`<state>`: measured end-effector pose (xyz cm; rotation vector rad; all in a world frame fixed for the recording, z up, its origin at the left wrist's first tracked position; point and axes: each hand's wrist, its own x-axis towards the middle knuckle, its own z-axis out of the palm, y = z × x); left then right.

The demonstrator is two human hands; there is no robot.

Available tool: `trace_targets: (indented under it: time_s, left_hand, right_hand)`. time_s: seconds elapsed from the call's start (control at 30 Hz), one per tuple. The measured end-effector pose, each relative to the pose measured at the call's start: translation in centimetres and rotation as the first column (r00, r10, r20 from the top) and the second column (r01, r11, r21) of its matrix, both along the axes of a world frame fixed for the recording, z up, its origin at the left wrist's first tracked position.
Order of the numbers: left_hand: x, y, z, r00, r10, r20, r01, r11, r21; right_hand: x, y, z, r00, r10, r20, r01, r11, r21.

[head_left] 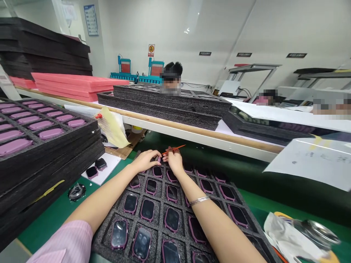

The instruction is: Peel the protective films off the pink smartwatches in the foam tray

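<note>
A black foam tray [160, 204] lies in front of me on the green mat, its pockets filled with several purple-rimmed watch bodies with dark screens [147, 209]. My left hand [145, 160] reaches to the tray's far edge, fingers curled on a small purple watch body [158, 159]. Right beside it, my right hand [173, 160] pinches a thin orange stick [175, 148] that points up to the right. A silver bracelet [199, 200] circles my right wrist.
Stacked foam trays of purple parts [41, 146] stand at my left. Two loose watch bodies [95, 168] lie on a white sheet. A shelf holds more black trays [170, 104] and pink foam [74, 84]. People sit beyond it. Crumpled plastic and a metal dish [315, 228] lie at right.
</note>
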<state>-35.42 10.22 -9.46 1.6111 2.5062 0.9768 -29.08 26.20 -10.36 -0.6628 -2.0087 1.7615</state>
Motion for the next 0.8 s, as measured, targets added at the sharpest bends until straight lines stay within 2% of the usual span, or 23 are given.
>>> trace_targets:
  time_s: [0.23, 0.4, 0.6, 0.8]
  left_hand:
    - [-0.3, 0.3, -0.8, 0.996, 0.054, 0.065, -0.055, 0.998, 0.021]
    - [-0.1, 0.4, -0.6, 0.996, 0.079, 0.047, -0.080, 0.997, 0.005]
    - [-0.3, -0.6, 0.3, 0.967, 0.241, -0.083, -0.246, 0.968, -0.044]
    - [-1.4, -2.3, 1.0, 0.972, 0.180, -0.149, -0.206, 0.960, -0.189]
  right_hand:
    - [-0.2, -0.4, -0.2, 0.999, 0.014, 0.037, -0.014, 1.000, 0.003]
    - [-0.3, -0.3, -0.5, 1.000, 0.018, 0.025, -0.019, 1.000, 0.018]
    - [0.0, -0.2, -0.6, 0.998, -0.013, -0.055, 0.015, 0.999, 0.030]
    - [0.9, -1.5, 0.2, 0.990, -0.010, -0.142, 0.020, 0.998, 0.063]
